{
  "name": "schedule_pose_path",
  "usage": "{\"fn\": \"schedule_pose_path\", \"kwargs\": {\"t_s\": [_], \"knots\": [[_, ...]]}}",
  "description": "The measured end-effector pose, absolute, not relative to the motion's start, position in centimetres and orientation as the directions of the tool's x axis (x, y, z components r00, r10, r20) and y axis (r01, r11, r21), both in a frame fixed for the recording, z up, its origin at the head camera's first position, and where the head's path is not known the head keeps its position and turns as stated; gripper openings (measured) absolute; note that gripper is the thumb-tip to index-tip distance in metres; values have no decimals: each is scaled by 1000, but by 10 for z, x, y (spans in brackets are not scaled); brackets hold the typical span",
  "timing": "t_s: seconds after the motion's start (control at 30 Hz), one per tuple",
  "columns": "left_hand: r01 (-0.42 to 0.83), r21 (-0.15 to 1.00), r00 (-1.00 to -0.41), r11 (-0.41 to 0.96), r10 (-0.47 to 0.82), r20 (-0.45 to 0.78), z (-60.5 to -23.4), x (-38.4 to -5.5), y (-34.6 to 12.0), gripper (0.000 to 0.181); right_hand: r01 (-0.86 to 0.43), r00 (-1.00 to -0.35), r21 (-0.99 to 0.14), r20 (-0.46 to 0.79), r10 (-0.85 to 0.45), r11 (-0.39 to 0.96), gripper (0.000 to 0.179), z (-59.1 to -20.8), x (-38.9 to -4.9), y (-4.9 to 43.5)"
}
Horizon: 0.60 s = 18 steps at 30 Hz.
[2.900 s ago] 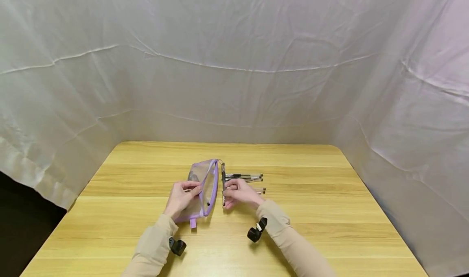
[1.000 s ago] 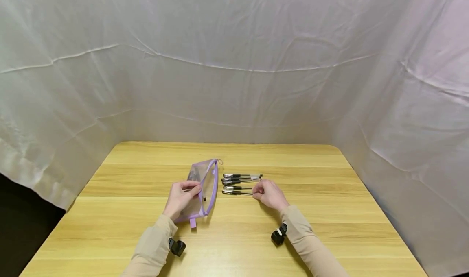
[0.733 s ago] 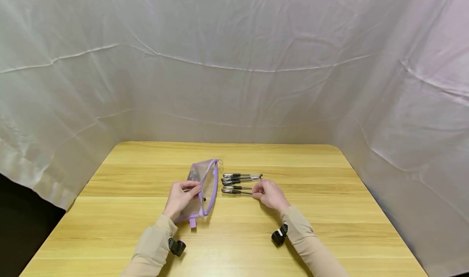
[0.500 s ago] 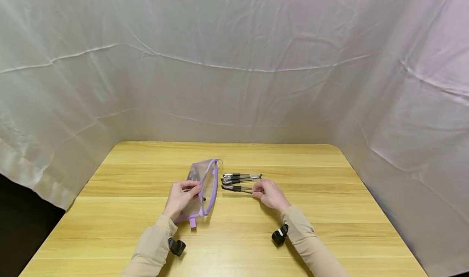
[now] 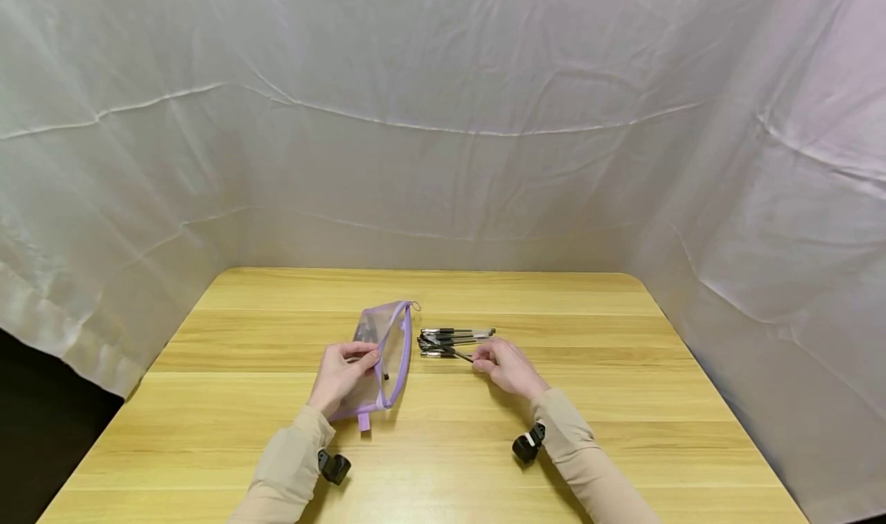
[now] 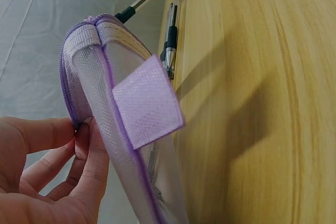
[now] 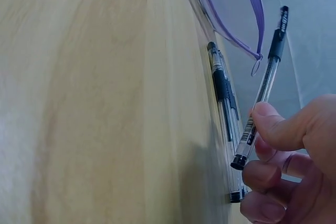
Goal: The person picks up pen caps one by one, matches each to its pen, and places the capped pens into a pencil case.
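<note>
My left hand (image 5: 346, 372) pinches the edge of a purple-trimmed mesh zip pouch (image 5: 396, 355), whose mouth gapes toward the right. In the left wrist view, thumb and fingers meet at the pouch's zipper (image 6: 67, 90). My right hand (image 5: 507, 366) pinches a clear gel pen (image 7: 265, 85) with a black grip near its end, the capped end tilted up and pointing toward the pouch. Several similar pens (image 5: 457, 332) lie side by side on the table, just under the held one. Through the mesh, a small dark tip shows inside the pouch.
The pale wooden table (image 5: 609, 416) spreads around both hands. Light grey cloth (image 5: 443, 162) hangs behind it and along both sides. A black camera (image 5: 335, 467) is strapped to the left wrist, another camera (image 5: 527, 444) to the right.
Earlier, my right hand held a pen upright at the pouch's mouth; it then moved right to the row. Since then it has raised the front pen, tilting its capped end. The left hand stays put.
</note>
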<state>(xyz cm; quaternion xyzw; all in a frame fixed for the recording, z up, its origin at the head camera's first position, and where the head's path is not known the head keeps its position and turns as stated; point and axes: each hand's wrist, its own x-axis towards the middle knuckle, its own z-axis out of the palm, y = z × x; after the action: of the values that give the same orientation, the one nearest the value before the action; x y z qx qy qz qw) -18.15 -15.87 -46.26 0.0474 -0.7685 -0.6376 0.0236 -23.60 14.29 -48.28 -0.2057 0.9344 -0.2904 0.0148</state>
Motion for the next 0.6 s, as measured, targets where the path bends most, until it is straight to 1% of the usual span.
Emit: {"fn": "schedule_pose_path", "kwargs": {"t_s": [0.23,0.6], "knots": [[-44,982,-994,182,-110,-24,-462,-181,-160,23,-373,-909,-585,76,-409,721,4,-481,-235,141],[-31,983,-995,183,-101,-13,-463,-182,-160,23,-375,-891,-646,52,-452,665,7,-480,-233,139]]}}
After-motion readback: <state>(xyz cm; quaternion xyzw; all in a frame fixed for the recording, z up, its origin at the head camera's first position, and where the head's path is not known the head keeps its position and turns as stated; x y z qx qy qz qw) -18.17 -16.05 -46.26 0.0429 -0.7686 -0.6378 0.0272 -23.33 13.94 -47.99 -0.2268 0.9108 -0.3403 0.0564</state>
